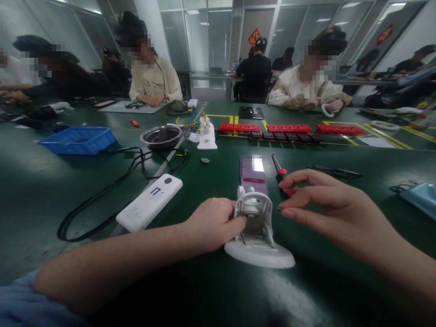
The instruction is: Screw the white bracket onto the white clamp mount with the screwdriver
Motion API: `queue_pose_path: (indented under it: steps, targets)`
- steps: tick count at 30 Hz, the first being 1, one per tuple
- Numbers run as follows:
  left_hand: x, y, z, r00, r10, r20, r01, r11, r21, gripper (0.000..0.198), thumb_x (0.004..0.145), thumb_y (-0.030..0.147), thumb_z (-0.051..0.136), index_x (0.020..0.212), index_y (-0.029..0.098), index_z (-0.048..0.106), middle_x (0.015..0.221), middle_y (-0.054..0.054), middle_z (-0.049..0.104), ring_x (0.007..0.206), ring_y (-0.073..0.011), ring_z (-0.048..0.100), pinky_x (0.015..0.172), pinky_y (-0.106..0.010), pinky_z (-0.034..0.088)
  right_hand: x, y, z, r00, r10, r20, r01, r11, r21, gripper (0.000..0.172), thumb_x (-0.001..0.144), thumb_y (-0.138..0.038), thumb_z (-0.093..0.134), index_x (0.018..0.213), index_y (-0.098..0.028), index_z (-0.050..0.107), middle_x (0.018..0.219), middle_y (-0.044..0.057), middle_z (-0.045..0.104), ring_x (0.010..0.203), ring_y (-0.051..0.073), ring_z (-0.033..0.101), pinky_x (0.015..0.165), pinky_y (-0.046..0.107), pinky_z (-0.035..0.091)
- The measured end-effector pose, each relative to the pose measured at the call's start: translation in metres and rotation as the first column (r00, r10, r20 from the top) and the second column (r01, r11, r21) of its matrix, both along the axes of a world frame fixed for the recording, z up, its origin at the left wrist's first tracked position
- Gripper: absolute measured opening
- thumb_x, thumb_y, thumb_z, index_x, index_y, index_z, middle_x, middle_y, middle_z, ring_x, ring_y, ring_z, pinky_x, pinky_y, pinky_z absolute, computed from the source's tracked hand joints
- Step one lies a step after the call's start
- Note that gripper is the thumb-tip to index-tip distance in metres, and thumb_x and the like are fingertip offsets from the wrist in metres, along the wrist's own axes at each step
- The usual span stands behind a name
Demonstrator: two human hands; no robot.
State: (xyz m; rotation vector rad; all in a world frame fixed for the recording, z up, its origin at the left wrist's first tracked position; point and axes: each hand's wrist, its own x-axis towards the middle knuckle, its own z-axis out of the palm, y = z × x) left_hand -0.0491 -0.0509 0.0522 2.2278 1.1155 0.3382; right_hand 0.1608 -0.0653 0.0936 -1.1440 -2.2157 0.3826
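My left hand point(216, 222) is closed on the side of a white plastic stand point(260, 255), which has a rounded base and an arched, hollow upright. Its thumb reaches into the hollow by a round greyish part point(251, 212). To the right of the stand, my right hand point(327, 204) is closed in a pinch. A tiny thing shows at its fingertips, too small to name. Behind those fingers lies a screwdriver point(282, 172) with a red and black handle, partly hidden. A phone point(254, 175) rests on the green table just beyond the stand.
A white power bank point(150, 202) and black cable point(73, 234) lie at left. Farther back are a blue tray point(78, 141), a metal bowl point(161, 136), another white stand point(206, 136) and red strips point(289, 129). Tweezers point(335, 171) lie at right. People sit across the table.
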Motion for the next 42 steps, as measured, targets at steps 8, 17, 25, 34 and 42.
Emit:
queue_pose_path:
  steps: [8, 17, 25, 34, 42]
  targets:
    - [0.001, 0.003, 0.0, 1.0, 0.005, 0.012, -0.005, 1.0, -0.004, 0.022, 0.077, 0.024, 0.04, 0.066, 0.014, 0.055, 0.064, 0.0, 0.054, 0.059, -0.0115, 0.049, 0.053, -0.021, 0.031, -0.026, 0.001, -0.012, 0.967, 0.167, 0.195, -0.197, 0.97, 0.146, 0.011, 0.073, -0.022, 0.059, 0.063, -0.022, 0.064, 0.123, 0.004, 0.046, 0.122, 0.026, 0.03, 0.097, 0.048, 0.029]
    - [0.001, 0.002, -0.003, 0.999, 0.032, 0.038, -0.032, 0.999, 0.004, 0.02, 0.075, 0.023, 0.041, 0.062, 0.015, 0.053, 0.061, 0.001, 0.051, 0.057, -0.0114, 0.047, 0.052, -0.022, 0.031, -0.031, 0.004, -0.019, 0.958, 0.166, 0.232, -0.227, 0.937, 0.266, 0.01, 0.074, -0.015, 0.056, 0.065, -0.017, 0.059, 0.107, 0.01, 0.053, 0.112, 0.026, 0.04, 0.094, 0.051, 0.032]
    - [0.005, 0.008, -0.015, 0.913, 0.257, 0.318, 0.016, 0.754, -0.657, 0.035, 0.065, 0.018, 0.051, 0.1, 0.017, 0.054, 0.085, 0.0, 0.059, 0.077, -0.0148, 0.055, 0.07, -0.026, 0.041, -0.034, 0.003, -0.023, 0.98, -0.01, 0.196, -0.035, 0.974, 0.222, 0.051, 0.07, -0.016, 0.059, 0.118, -0.016, 0.039, 0.123, 0.013, 0.04, 0.114, 0.024, 0.04, 0.092, 0.042, 0.04]
    - [0.014, -0.003, -0.013, 0.805, 0.48, 0.348, -0.015, 0.603, -0.797, 0.037, 0.064, 0.012, 0.058, 0.101, 0.015, 0.056, 0.088, -0.003, 0.062, 0.082, -0.0156, 0.058, 0.076, -0.029, 0.043, -0.031, 0.012, -0.035, 0.997, 0.075, -0.031, -0.079, 0.986, -0.147, 0.054, 0.073, -0.025, 0.055, 0.124, -0.021, 0.036, 0.13, 0.008, 0.035, 0.122, 0.02, 0.031, 0.101, 0.042, 0.029]
    - [0.021, -0.008, -0.013, 0.762, 0.552, 0.338, -0.048, 0.568, -0.821, 0.035, 0.069, 0.012, 0.058, 0.104, 0.015, 0.055, 0.089, -0.004, 0.064, 0.081, -0.0159, 0.06, 0.077, -0.031, 0.044, -0.03, 0.014, -0.039, 0.979, 0.122, -0.162, -0.159, 0.958, -0.239, 0.06, 0.07, -0.034, 0.06, 0.123, -0.018, 0.036, 0.127, 0.01, 0.039, 0.119, 0.022, 0.035, 0.098, 0.042, 0.03]
